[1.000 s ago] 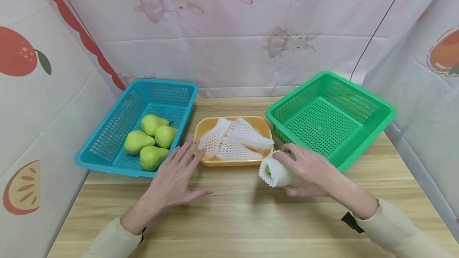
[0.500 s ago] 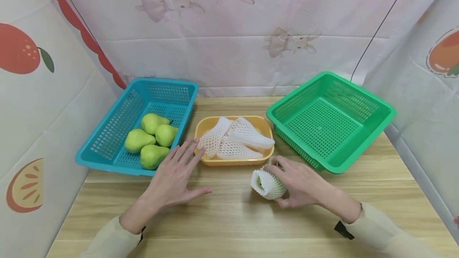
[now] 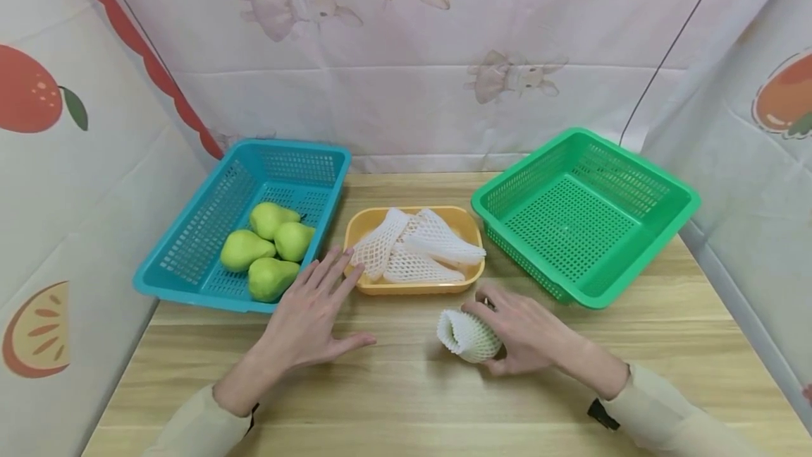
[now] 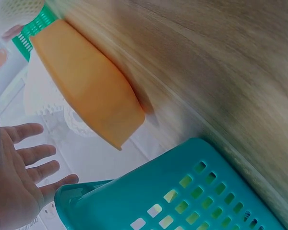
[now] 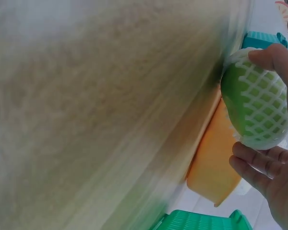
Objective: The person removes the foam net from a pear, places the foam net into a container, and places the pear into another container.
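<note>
My right hand [image 3: 523, 330] grips a green pear [image 5: 235, 96] dressed in a white foam net sleeve [image 3: 468, 336], close over the table in front of the yellow tray. In the right wrist view, thumb and fingers hold it from opposite sides, and bare green skin shows at one end. The sleeve's other end gapes toward the left in the head view. My left hand [image 3: 311, 316] is spread with straight fingers between the blue basket and the yellow tray [image 3: 412, 288], its fingertips at the tray's left rim. Several white foam net sleeves [image 3: 421, 249] lie flat in that tray.
A blue basket [image 3: 184, 295] at the left holds several green pears [image 3: 269, 278]. At the right stands a green basket [image 3: 624, 281] with nothing in it. A printed cloth [image 3: 406, 104] hangs behind the wooden table [image 3: 406, 407].
My right hand has drawn the sleeved pear leftward and nearer to me, away from the green basket. My left hand has stayed in place.
</note>
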Demonstrator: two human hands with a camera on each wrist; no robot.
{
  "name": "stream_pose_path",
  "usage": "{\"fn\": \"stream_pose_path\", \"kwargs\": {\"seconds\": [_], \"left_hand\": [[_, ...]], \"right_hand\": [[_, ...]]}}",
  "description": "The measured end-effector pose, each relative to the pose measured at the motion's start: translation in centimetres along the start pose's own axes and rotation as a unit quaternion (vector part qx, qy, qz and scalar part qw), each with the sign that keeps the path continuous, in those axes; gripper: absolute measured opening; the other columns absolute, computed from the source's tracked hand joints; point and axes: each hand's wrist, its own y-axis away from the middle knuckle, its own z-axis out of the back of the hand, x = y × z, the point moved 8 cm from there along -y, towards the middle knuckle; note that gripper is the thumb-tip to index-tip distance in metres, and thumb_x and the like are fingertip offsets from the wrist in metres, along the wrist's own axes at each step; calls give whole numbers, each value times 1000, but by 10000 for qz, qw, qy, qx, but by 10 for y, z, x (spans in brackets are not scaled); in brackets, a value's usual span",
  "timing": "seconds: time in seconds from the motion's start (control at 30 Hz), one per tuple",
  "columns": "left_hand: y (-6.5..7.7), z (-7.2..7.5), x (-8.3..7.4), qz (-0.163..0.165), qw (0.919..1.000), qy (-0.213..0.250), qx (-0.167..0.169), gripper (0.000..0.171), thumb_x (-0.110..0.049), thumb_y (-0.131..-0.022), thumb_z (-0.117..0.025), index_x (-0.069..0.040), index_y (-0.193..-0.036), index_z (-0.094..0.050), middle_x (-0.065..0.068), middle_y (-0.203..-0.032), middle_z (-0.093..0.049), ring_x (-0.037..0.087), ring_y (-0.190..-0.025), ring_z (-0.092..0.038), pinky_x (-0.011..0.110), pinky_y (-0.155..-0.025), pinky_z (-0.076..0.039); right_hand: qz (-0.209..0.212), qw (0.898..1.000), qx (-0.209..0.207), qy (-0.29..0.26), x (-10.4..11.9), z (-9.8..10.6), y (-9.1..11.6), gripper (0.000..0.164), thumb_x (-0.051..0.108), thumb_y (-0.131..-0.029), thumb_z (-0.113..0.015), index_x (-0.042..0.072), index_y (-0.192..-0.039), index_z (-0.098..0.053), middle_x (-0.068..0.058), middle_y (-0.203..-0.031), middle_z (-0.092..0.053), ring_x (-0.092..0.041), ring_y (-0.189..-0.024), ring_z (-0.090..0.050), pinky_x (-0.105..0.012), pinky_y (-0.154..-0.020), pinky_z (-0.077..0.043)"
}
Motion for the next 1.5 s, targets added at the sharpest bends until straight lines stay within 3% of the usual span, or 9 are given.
{"fn": "stream_pose_path", "kwargs": {"seconds": [0.13,0.37,0.53,0.8,1.0,1.5], "left_hand": [[0,0,0,8,10000,-19,6,110,-92,-82,-52,-10,-155,-52,17,-164,-47,38,-153,-45,56,-120,-46],[0,0,-2,13,10000,-18,2,112,-87,-75,-65,-10,-155,-52,17,-165,-46,38,-154,-45,56,-119,-47],[1,-1,-2,20,10000,-3,-17,112,-88,-75,-65,-10,-156,-52,17,-165,-47,37,-154,-44,57,-119,-47],[2,-2,-3,-22,10000,-28,-33,112,-92,-80,-53,-11,-156,-51,17,-166,-46,38,-154,-44,56,-119,-47],[-1,-1,-6,-122,9999,-24,-74,113,-89,-76,-63,-10,-156,-50,18,-165,-46,39,-154,-44,55,-121,-45],[-14,9,-21,-418,9983,92,-387,118,-87,-70,-71,-8,-155,-51,19,-161,-51,39,-151,-48,52,-119,-48]], "right_hand": [[-38,9999,-24,-104,-1,-1,1,93,56,-61,-94,20,-137,-56,-2,-120,-55,-12,-98,-62,-28,-71,-61],[73,9993,-272,-263,2,1,1,96,64,-63,-93,17,-139,-59,-2,-119,-57,-11,-98,-61,-28,-73,-61],[161,9987,-361,-321,4,0,0,100,66,-64,-93,12,-141,-60,-4,-124,-59,-12,-102,-62,-31,-78,-63],[126,9990,-229,-376,6,-2,-4,96,57,-63,-93,12,-141,-59,-4,-126,-59,-13,-104,-61,-31,-81,-62],[126,9989,-185,-412,9,-2,-8,96,50,-59,-92,11,-140,-59,-6,-125,-60,-14,-103,-62,-33,-82,-63],[0,9981,-552,-260,4,30,-21,101,53,-56,-96,13,-140,-59,-7,-126,-59,-16,-98,-67,-34,-82,-65]]}}
